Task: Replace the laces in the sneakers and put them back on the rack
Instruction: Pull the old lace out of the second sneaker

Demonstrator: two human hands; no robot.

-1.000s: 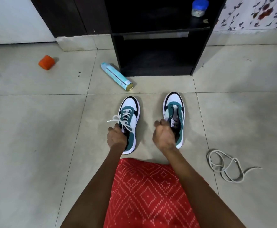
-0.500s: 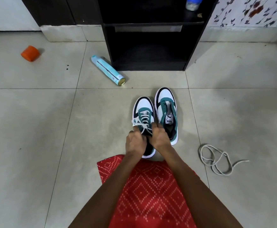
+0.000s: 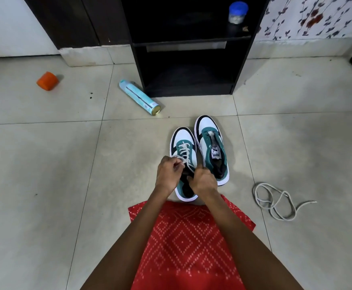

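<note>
Two white, teal and black sneakers stand side by side on the tiled floor, toes toward the rack. The left sneaker (image 3: 183,147) carries a white lace (image 3: 185,152). My left hand (image 3: 168,174) pinches an end of that lace near the shoe's collar. My right hand (image 3: 202,181) grips the lace on the other side, over the shoe's opening. The right sneaker (image 3: 211,146) has no lace and lies untouched. A loose white lace (image 3: 275,203) is coiled on the floor to the right. The black rack (image 3: 188,45) stands straight ahead.
A light-blue spray can (image 3: 139,98) lies on the floor left of the rack. An orange object (image 3: 47,81) sits far left. A blue-lidded jar (image 3: 237,12) stands on the rack's upper shelf. Red patterned cloth (image 3: 189,243) covers my lap.
The laced sneaker has been slid right against the unlaced one. My right hand left the unlaced sneaker and joined my left hand at the laced shoe's lace.
</note>
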